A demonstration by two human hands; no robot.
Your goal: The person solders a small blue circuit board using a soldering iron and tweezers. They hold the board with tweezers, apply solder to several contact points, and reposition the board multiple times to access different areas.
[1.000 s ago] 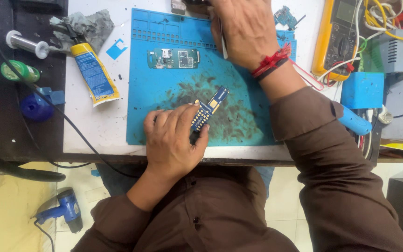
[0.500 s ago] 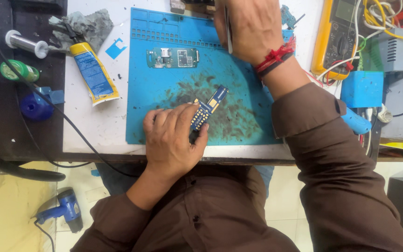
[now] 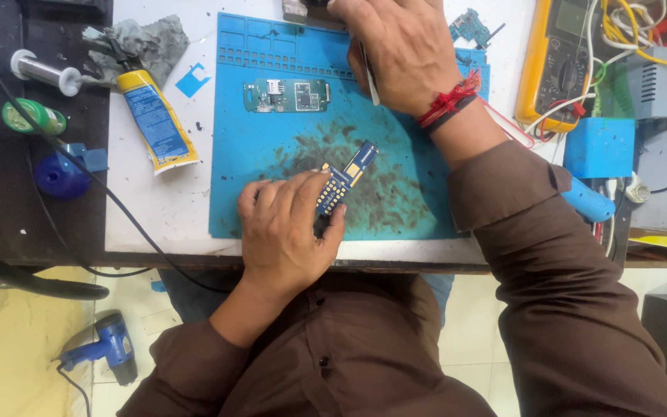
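Head view, starting at the left edge: a solder spool (image 3: 40, 71) and a small green round pot (image 3: 32, 118) with its lid on sit on the dark side shelf, so I cannot tell what is in the pot. Next comes a yellow and blue tube (image 3: 156, 122), capped, lying on the worktop (image 3: 156, 216) below a crumpled grey rag (image 3: 137, 42). On the blue mat (image 3: 256, 201) my left hand (image 3: 287, 232) presses down, its fingers closed narrow on the lower end of the blue and gold keypad board (image 3: 347, 179), which lies tilted over the stained middle of the mat. Above it a green circuit board (image 3: 287, 96) lies bare and apart, so I judge the phone is already opened and stripped, while any joining or refitting is not yet done. My right hand (image 3: 407, 54) hovers at the top of the mat, fingers closed round a thin metal tool (image 3: 370, 77) pointing down. Further right stand a yellow multimeter (image 3: 561, 66) and a blue box (image 3: 600, 147); the mat's tray slots look empty.
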